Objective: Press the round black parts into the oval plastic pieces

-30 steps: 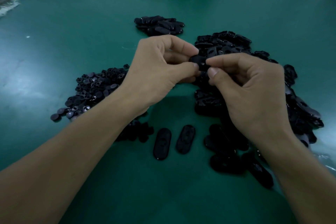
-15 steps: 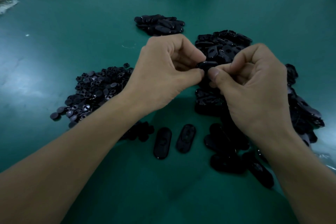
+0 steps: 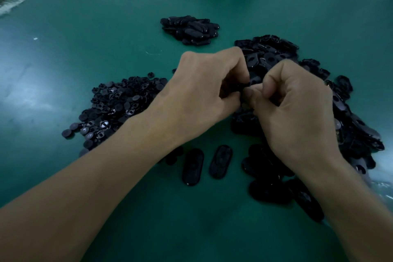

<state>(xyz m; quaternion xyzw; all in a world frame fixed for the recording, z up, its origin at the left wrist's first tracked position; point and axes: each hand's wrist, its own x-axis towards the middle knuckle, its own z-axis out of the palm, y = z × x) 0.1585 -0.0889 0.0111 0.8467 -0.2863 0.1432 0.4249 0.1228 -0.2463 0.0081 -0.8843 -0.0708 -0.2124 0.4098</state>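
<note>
Seen from your head, your left hand and right hand meet, fingers curled, both pinching a small, mostly hidden black piece just right of the heap of round black parts on the green table, oval plastic pieces piled farther right.

No readable text, label, brand or number anywhere, nothing legible on any round black part, oval piece or the green table.
</note>
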